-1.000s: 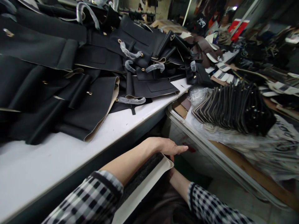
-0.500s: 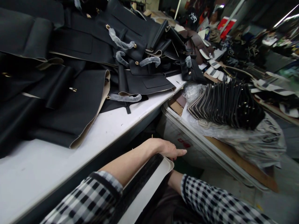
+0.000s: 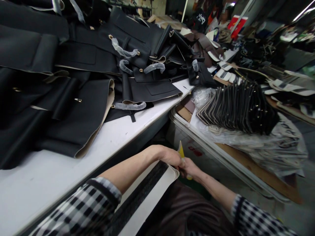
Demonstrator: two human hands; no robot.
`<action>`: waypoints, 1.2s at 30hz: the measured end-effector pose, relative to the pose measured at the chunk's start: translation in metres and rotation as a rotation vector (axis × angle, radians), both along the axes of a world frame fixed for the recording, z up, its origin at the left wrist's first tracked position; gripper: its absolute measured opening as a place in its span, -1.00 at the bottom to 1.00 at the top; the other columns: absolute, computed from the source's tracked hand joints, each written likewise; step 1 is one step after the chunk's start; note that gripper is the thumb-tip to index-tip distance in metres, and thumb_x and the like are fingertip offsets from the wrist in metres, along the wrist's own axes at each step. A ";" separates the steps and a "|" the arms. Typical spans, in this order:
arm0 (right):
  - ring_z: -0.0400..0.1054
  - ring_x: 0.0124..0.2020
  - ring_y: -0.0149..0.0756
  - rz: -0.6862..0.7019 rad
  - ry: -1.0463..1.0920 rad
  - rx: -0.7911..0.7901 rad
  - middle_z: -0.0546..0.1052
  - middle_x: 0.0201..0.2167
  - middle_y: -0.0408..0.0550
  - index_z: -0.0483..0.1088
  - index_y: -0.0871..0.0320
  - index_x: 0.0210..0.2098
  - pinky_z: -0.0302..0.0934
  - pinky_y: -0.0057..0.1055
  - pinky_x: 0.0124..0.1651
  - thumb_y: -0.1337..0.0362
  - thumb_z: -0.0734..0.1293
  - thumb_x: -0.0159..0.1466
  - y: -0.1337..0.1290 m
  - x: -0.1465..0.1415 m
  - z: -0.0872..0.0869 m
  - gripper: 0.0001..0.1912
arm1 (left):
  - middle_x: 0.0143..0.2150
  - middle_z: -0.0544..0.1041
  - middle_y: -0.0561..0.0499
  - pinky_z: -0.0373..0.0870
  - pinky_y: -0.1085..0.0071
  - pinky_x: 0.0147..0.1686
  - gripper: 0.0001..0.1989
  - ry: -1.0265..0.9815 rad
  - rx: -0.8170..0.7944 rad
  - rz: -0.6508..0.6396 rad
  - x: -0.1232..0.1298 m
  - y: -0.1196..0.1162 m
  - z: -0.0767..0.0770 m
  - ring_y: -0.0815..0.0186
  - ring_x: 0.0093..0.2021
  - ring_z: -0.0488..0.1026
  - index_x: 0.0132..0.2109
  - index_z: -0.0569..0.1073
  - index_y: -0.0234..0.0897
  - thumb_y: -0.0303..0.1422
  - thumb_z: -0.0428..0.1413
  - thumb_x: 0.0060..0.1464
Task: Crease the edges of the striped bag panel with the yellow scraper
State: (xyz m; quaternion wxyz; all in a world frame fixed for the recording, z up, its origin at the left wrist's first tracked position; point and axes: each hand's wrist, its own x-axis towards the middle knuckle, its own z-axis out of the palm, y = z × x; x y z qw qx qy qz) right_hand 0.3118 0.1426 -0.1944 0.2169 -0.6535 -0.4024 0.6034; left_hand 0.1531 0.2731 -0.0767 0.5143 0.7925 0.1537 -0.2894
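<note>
My left hand (image 3: 171,156) rests over the far end of a long cream panel (image 3: 150,198) with a black strip down its middle, which lies across my lap below the table edge. My right hand (image 3: 190,168) meets the left at that end, with its fingers closed round a small yellow tool (image 3: 181,151) whose tip sticks up between the two hands. Both forearms wear checked black-and-white sleeves.
A white table (image 3: 123,131) to the left carries a heap of black leather bag panels (image 3: 81,82) with gold studs and plastic-wrapped straps. To the right, a white bin (image 3: 194,144) holds a row of upright dark pieces (image 3: 236,108). More clutter lies behind.
My right hand has come up from under the panel to meet the left hand, and the yellow tool now shows. The view has shifted slightly left and down.
</note>
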 end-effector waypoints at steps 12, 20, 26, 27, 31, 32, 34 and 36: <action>0.28 -0.73 -0.50 0.504 0.167 -0.316 0.48 -0.58 -0.14 0.37 0.23 -0.24 0.14 -0.65 -0.69 -0.08 0.26 0.26 -0.017 0.053 0.089 -0.55 | 0.09 0.52 -0.25 0.44 0.38 -0.07 0.05 0.109 -0.168 -0.061 0.009 0.009 0.001 0.16 0.06 0.47 0.38 -0.19 -0.62 -0.46 0.16 -0.21; 0.23 -0.77 -0.50 0.589 0.035 -0.224 0.44 -0.63 -0.15 0.33 0.19 -0.33 0.04 -0.63 -0.76 -0.24 0.14 0.27 0.001 0.020 0.082 -0.42 | 0.12 0.49 -0.26 0.44 0.38 -0.07 0.16 0.062 -0.060 -0.017 0.004 0.013 0.004 0.12 0.05 0.49 0.40 -0.27 -0.52 -0.36 0.26 -0.18; 0.21 -0.77 -0.50 0.532 0.023 -0.303 0.41 -0.64 -0.17 0.33 0.20 -0.20 -0.02 -0.64 -0.78 -0.29 0.13 0.25 0.002 0.009 0.098 -0.36 | 0.12 0.48 -0.28 0.44 0.40 -0.10 0.04 0.023 -0.021 -0.035 0.000 0.014 0.002 0.13 0.03 0.50 0.40 -0.14 -0.50 -0.37 0.26 -0.10; 0.19 -0.78 -0.51 0.523 0.026 -0.313 0.40 -0.65 -0.17 0.33 0.20 -0.22 -0.03 -0.65 -0.79 -0.30 0.12 0.25 0.002 0.007 0.099 -0.36 | 0.15 0.46 -0.29 0.43 0.40 -0.07 0.03 0.022 -0.016 -0.037 -0.001 0.014 0.002 0.14 0.06 0.49 0.40 -0.12 -0.50 -0.38 0.26 -0.10; 0.20 -0.78 -0.50 0.457 0.062 -0.345 0.41 -0.65 -0.17 0.33 0.19 -0.20 0.00 -0.65 -0.78 -0.29 0.13 0.25 -0.003 0.001 0.096 -0.37 | 0.22 0.38 -0.33 0.39 0.38 0.02 -0.05 0.003 0.008 -0.046 -0.003 0.015 0.003 0.13 0.13 0.43 0.38 -0.06 -0.53 -0.37 0.25 -0.03; 0.21 -0.78 -0.49 0.439 0.068 -0.352 0.41 -0.65 -0.17 0.33 0.19 -0.18 0.01 -0.65 -0.78 -0.28 0.13 0.25 -0.006 -0.001 0.093 -0.38 | 0.22 0.38 -0.34 0.38 0.37 0.03 -0.08 -0.008 0.017 -0.054 -0.004 0.015 0.003 0.12 0.13 0.43 0.38 -0.04 -0.54 -0.37 0.24 -0.01; 0.21 -0.78 -0.49 0.403 0.067 -0.360 0.41 -0.67 -0.17 0.33 0.19 -0.17 0.02 -0.64 -0.77 -0.27 0.12 0.26 -0.010 -0.004 0.089 -0.38 | 0.19 0.41 -0.34 0.39 0.37 0.01 -0.13 -0.039 0.035 -0.080 -0.005 0.016 0.003 0.12 0.11 0.44 0.36 0.02 -0.55 -0.37 0.23 0.01; 0.20 -0.79 -0.49 0.367 0.058 -0.357 0.40 -0.68 -0.18 0.33 0.20 -0.18 0.01 -0.64 -0.78 -0.27 0.12 0.27 -0.013 -0.008 0.086 -0.38 | 0.15 0.45 -0.31 0.40 0.37 -0.02 -0.20 -0.070 0.056 -0.111 -0.006 0.017 0.003 0.12 0.08 0.47 0.34 0.10 -0.52 -0.38 0.22 0.01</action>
